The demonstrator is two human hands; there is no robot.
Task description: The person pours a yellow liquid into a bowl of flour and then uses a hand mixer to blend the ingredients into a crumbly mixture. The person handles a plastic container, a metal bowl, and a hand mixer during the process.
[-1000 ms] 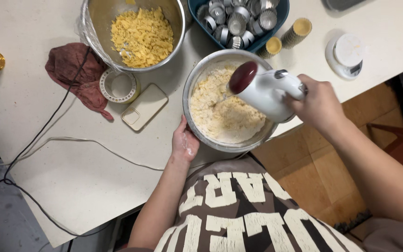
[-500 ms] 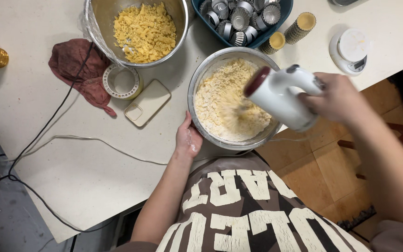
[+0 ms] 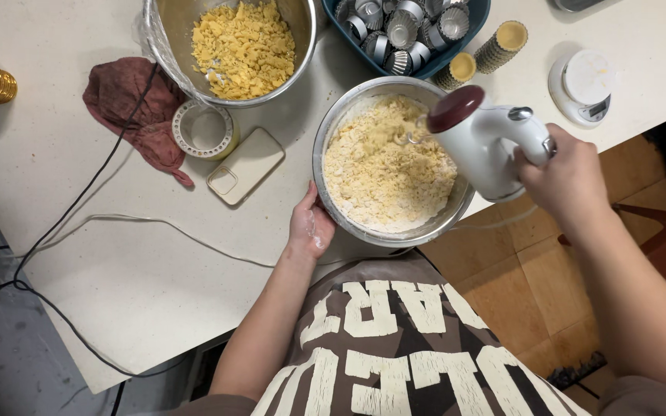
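Two steel bowls: one of pale crumbs, one of yellow crumbs. One hand mixer. One blue tub of tart tins, too many to count. Two filled tins beside it. One phone, one tape roll, one cloth, one scale.

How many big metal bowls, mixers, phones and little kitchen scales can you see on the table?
Metal bowls: 2, the mixing bowl and the bowl of yellow chunks
Hand mixers: 1
Phones: 1
Kitchen scales: 1
Total: 5
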